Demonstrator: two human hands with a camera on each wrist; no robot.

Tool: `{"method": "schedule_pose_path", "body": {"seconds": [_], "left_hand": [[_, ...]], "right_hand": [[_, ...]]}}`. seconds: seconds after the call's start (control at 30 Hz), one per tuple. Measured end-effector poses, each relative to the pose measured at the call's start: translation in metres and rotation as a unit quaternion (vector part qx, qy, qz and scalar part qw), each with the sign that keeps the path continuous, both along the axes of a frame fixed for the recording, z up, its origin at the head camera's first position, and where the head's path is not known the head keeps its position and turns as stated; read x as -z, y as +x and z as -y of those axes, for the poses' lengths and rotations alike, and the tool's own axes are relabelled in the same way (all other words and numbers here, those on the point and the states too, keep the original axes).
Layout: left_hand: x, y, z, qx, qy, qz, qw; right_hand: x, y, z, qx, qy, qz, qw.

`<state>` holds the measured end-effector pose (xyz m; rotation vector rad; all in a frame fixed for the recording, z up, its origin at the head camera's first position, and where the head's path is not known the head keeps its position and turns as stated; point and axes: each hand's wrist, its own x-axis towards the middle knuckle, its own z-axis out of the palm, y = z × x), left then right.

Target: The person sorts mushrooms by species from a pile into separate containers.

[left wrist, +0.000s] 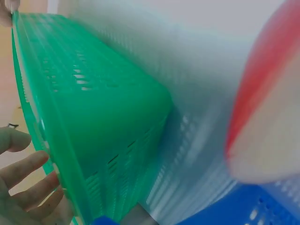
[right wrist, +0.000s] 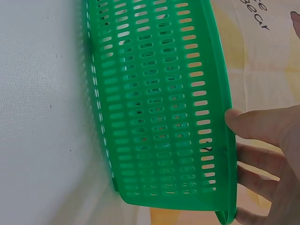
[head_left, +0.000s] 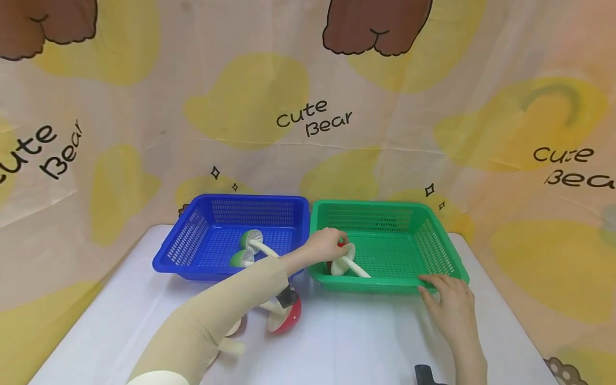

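Observation:
A toy mushroom [head_left: 343, 262] with a red cap and white stem lies in the left end of the green basket [head_left: 385, 284], its stem pointing toward the near right. My left hand [head_left: 324, 246] reaches over that end, fingertips right at the red cap. In the left wrist view the fingers [left wrist: 29, 168] are spread loosely beside the basket's rim, and the mushroom is hidden. My right hand [head_left: 449, 305] holds the near right corner of the same basket. In the right wrist view its thumb [right wrist: 255, 123] presses the rim while the other fingers go behind it.
Left of the green basket stands a blue basket [head_left: 231, 200] with two green-capped toy mushrooms [head_left: 241, 259]. In front, a red-capped mushroom [head_left: 291, 320] lies on the white table [head_left: 356, 342]. Other mushroom pieces are partly hidden under my left sleeve [head_left: 216, 310]. A printed cloth [head_left: 260, 96] hangs behind.

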<state>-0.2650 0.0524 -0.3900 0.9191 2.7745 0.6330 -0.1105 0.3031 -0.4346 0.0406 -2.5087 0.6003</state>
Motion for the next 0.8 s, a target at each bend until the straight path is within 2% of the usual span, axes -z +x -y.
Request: {"method": "schedule_pose_path", "body": {"seconds": [0.17,0.5,0.8], "left_hand": [[0.001,0.011,0.010,0.008,0.032,0.020,0.9992],[-0.008,0.033,0.031,0.012,0.072,0.014,0.9972],[-0.021,0.055,0.046,-0.012,0.040,-0.034,0.9986]], "right_hand": [[0.001,0.000,0.001,-0.003,0.003,-0.012,1.000],[0.003,-0.001,0.002,-0.009,0.001,-0.017,1.000],[0.002,0.000,0.001,-0.008,0.006,-0.020,1.000]]}}
